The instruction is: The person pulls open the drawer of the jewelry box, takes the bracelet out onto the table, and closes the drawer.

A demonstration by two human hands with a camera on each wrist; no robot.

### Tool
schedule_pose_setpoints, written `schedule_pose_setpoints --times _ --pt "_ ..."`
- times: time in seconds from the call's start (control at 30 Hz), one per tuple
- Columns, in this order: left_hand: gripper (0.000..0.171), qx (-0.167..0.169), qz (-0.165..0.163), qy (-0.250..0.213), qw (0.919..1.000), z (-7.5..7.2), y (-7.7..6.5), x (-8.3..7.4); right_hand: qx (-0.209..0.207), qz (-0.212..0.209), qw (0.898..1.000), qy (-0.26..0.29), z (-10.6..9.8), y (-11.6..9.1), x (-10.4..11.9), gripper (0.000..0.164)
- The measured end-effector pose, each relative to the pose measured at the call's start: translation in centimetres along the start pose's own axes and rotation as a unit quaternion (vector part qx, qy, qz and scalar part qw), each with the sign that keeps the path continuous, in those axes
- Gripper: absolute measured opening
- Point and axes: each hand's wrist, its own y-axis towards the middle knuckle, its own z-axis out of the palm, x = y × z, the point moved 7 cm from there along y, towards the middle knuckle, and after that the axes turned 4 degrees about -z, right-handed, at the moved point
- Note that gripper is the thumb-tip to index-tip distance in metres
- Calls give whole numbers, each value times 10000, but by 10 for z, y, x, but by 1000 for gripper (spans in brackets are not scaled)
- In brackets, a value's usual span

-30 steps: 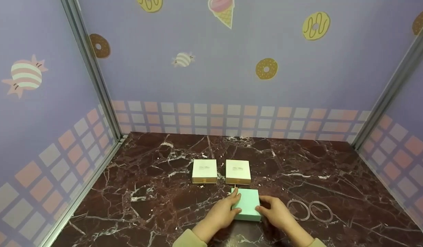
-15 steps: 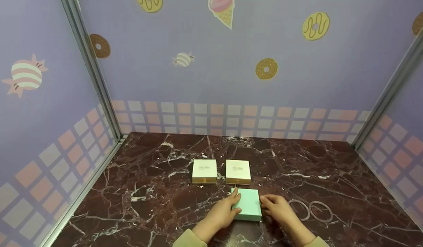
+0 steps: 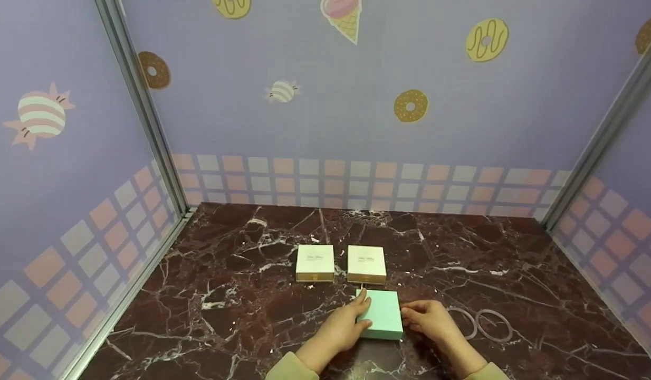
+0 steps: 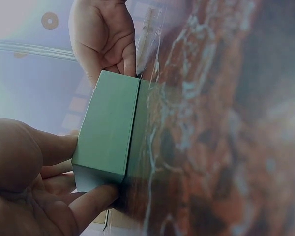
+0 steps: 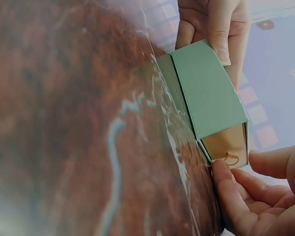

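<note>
A mint-green drawer box (image 3: 382, 314) lies on the table in the head view. My left hand (image 3: 340, 326) grips its left side, thumb on the top near the front edge and fingers at the far corner. In the right wrist view the box's right end shows a gold drawer front (image 5: 225, 141) with a small ribbon loop (image 5: 231, 158). My right hand (image 3: 430, 320) is at that end; its thumb and index fingertip stand apart on either side of the loop, with the other fingers bent below.
Behind the green box, two cream boxes (image 3: 315, 262) with gold fronts stand side by side on the dark marbled table (image 3: 241, 316). To the right lie two pale rings (image 3: 508, 336), one partly hidden by my right hand. Patterned purple walls (image 3: 325, 132) enclose the table.
My right hand has drawn back slightly from the green box's top right edge, its fingers gathering at the right end. The left hand and the box have stayed in place.
</note>
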Motion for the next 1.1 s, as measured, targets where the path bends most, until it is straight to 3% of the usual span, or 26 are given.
schedule_pose_setpoints --times 0.33,1.1 --pt "58 -109 104 47 9999 -3 -1 -2 -304 -261 9970 -655 1 0 4 24" --pt "58 -51 -8 -24 10000 -1 -1 -1 -363 -274 9979 -457 -1 0 2 15"
